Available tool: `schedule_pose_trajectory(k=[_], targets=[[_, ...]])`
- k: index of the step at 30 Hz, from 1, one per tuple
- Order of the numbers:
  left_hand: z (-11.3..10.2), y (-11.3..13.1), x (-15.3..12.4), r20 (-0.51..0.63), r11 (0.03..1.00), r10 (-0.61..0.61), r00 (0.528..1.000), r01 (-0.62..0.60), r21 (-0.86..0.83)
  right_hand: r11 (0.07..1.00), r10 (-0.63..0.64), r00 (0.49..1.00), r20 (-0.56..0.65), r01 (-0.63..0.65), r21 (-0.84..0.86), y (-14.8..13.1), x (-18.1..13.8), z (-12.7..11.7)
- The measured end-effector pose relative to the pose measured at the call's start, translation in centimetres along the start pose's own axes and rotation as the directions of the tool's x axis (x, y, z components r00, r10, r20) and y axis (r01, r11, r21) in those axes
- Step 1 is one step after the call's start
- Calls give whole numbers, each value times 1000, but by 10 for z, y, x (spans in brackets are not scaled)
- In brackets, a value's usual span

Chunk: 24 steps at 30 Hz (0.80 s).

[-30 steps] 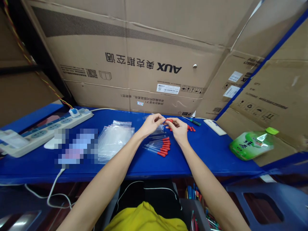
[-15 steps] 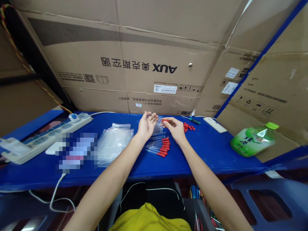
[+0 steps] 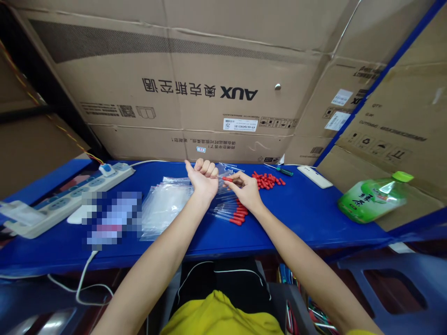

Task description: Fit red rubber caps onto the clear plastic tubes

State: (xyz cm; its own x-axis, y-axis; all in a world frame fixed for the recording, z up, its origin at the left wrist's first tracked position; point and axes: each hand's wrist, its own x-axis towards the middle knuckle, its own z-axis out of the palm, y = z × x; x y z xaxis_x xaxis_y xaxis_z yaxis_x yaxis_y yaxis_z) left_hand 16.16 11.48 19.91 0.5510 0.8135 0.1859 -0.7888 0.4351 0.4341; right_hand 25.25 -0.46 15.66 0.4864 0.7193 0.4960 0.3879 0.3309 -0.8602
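The left hand [image 3: 202, 179], earlier loose-fingered, is now fisted on a clear tube [image 3: 220, 176], to whose end a red cap [image 3: 226, 178] is held pinched by the right hand [image 3: 246, 190].

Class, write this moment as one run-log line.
left hand: fist on tube | right hand: pinching cap | capped tubes: under hands | loose caps: right of hands | bags: left of hands

Left grip [image 3: 203, 179] fisted, right grip [image 3: 245, 190] pinched beside it.
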Motion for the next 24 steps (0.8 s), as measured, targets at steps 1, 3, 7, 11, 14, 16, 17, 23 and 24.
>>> schedule_pose_trajectory(k=[1, 3, 7, 11, 14, 16, 17, 23, 24], targets=[[-1, 0, 0, -1, 1000, 4, 1000, -4, -1, 1000, -3, 1000, -4, 3, -6, 0, -1, 0], [-1, -1, 0, -4, 1000, 3, 1000, -3, -5, 1000, -6, 1000, -13, 6, -8, 0, -2, 1], [2, -1, -1, -25, 999, -15, 1000, 14, -29, 1000, -15, 1000, -20, 15, 7, 1, -2, 2], [5, 1, -3, -70, 1000, -24, 997, 24, 10, 1000, -6, 1000, -20, 7, 21, 1, -3, 3], [6, 1, -4, -40, 1000, -21, 999, 21, 1, 1000, 3, 1000, -22, -3, 27, 1, -3, 4], [6, 1, -3, -15, 999, -20, 1000, 19, -33, 1000, 1, 1000, -25, 0, 30, 1, -3, 4], [6, 0, -3, -11, 998, -21, 1000, 21, -52, 1000, -1, 1000, -25, 1, 31, 1, -3, 5], [8, -1, -4, -48, 991, -58, 997, 51, -125, 1000, 0, 1000, -21, 0, 30, -1, -3, 5], [8, -1, -4, -55, 990, -61, 997, 53, -134, 1000, 1, 1000, -21, -1, 27, -1, -3, 5]])
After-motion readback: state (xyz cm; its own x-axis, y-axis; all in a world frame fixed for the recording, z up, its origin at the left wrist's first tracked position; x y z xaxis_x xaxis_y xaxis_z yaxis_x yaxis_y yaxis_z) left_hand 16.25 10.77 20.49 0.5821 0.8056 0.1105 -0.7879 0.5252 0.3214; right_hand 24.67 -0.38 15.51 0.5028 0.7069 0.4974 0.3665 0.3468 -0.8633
